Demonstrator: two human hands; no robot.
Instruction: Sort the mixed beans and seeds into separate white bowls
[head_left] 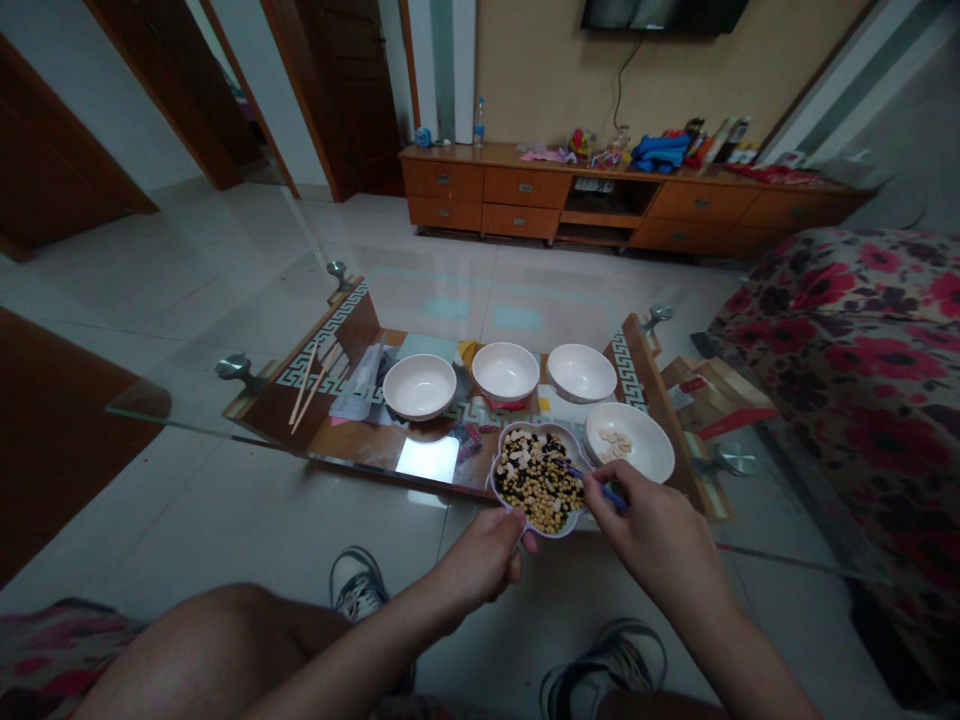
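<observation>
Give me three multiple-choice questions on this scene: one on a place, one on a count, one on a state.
1. Where is the flower-shaped bowl of beans?
A on the glass table
B in the left hand
C on the floor

2. How many white bowls stand on the glass table?
A two
B three
C four

3. What lies in the white bowl nearest the right hand, which holds a blue tool?
A water
B pale pieces
C nothing

1 B: the hand grips it above the table.
2 C: three look empty, one not.
3 B: a few sit inside.
</observation>
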